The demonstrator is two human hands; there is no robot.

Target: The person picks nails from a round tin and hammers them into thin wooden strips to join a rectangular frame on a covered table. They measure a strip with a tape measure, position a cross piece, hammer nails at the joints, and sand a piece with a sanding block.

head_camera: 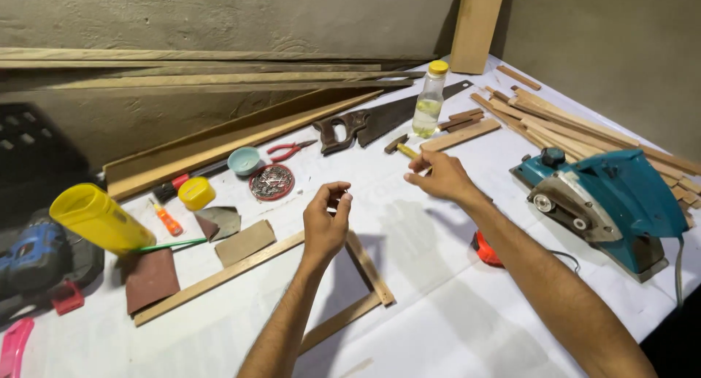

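Wooden frame (363,265) of thin strips, lying flat on the white-covered workbench (438,327) at about 6 o'clock, partly under the raised left hand (326,221). Left hand lifted above the frame, fingertips pinched together; whether on something small, could not tell. Right hand (438,175) at 1 o'clock from the left, loosely curled, holding a yellow-tipped tool (406,151) near the fingers. Blue electric planer (610,203) at 3 o'clock, near the bench edge. Handsaw (380,120) and clear plastic bottle (428,101) at 12 o'clock, loose wood strips (577,126) fanned out at 2 o'clock. Tin lid of nails (272,182), small blue bowl (244,160) and red pliers (287,151) at 11 o'clock. Yellow container (98,217) and sandpaper sheets (150,279) at 9 o'clock. Long planks (219,141) leaned along a rough grey plastered wall (219,13) behind, dim corner beyond.
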